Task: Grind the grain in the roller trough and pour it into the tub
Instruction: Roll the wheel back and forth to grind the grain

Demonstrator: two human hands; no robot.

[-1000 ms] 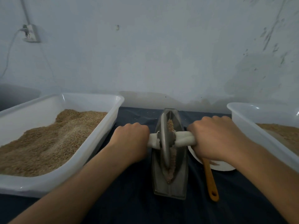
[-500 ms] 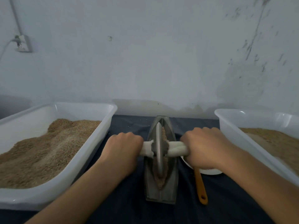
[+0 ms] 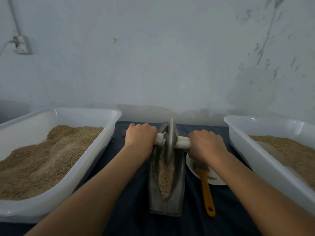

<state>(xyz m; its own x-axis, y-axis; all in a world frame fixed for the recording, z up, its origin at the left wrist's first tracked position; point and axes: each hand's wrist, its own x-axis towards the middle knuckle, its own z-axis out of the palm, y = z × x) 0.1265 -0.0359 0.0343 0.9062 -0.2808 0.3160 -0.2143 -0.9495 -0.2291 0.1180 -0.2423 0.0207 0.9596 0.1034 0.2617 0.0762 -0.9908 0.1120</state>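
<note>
- The roller trough (image 3: pixel 166 183) sits lengthwise on the dark cloth (image 3: pixel 129 193), its long axis running away from the person, so both arms can drive the wheel along it.
- The grinding wheel (image 3: pixel 170 140) stands on edge near the far end of the trough, with its wrapped axle (image 3: pixel 183 144) crossing the trough to either side.
- Left hand (image 3: pixel 140 137): fingers curled tight round the axle's left end, knuckles up, nothing slack.
- Right hand (image 3: pixel 205 144): same story on the right end, wrapped fully over the axle, so the load looks evenly shared.
- The grain (image 3: pixel 165 178) lies in the trough's groove, from under the wheel to the near tip; it looks coarse, so I'd judge grinding is mid-way and pouring not yet due.
- Left tub (image 3: pixel 109 133) and right tub (image 3: pixel 238 142) flank the trough, both holding tan grain and within easy reach for tipping; which one receives the ground batch I can't tell.
- A brush (image 3: pixel 205 183) with an orange handle rests on a white plate (image 3: pixel 192 166) just right of the trough, likely for sweeping out the groove.
</note>
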